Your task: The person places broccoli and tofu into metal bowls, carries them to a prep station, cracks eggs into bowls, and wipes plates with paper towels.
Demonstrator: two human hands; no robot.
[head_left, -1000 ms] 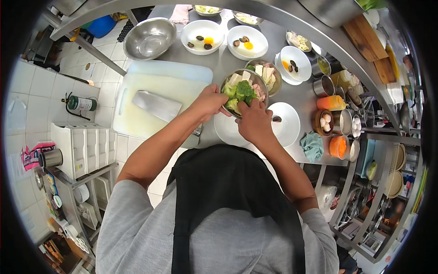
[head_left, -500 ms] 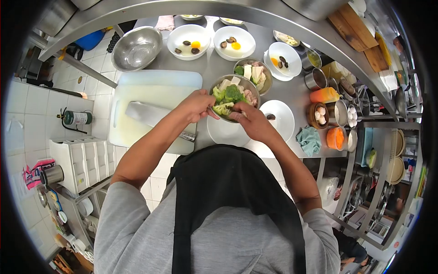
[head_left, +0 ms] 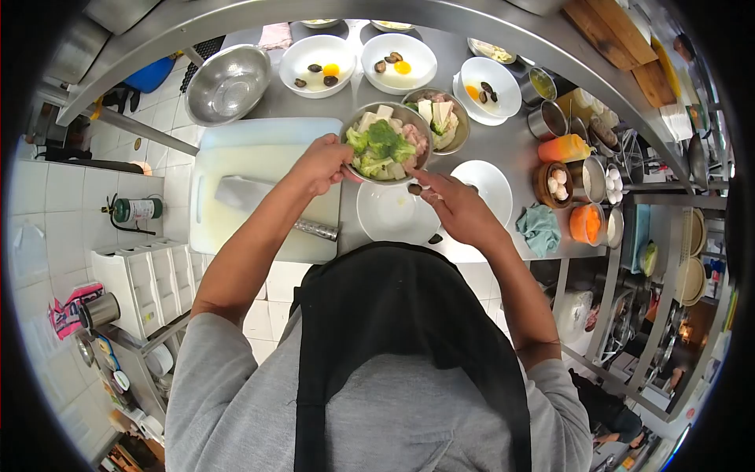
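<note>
My left hand [head_left: 324,164] grips the left rim of a metal bowl [head_left: 425,126] with broccoli [head_left: 383,138], white chunks and pink meat in it. Below that bowl, my right hand [head_left: 454,203] holds a small dark mushroom piece [head_left: 414,189] at its fingertips. A white bowl [head_left: 393,223] lies under my hands, with a dark piece [head_left: 435,238] by its lower right edge. Another white bowl [head_left: 495,197] sits partly behind my right hand. A second metal bowl of vegetables [head_left: 458,140] stands just behind the held one.
A cleaver [head_left: 245,193] rests on the cutting boards [head_left: 212,224] at left. Behind are an empty metal bowl [head_left: 228,85] and white bowls [head_left: 318,88] with egg and mushrooms. At right are a teal cloth [head_left: 539,230], an orange bottle [head_left: 564,148] and containers. A steel shelf edge [head_left: 314,14] crosses above.
My right hand has come out of the metal bowl, down and to the right, with a dark piece at its fingertips. The held bowl has shifted slightly left, uncovering more of the white bowl.
</note>
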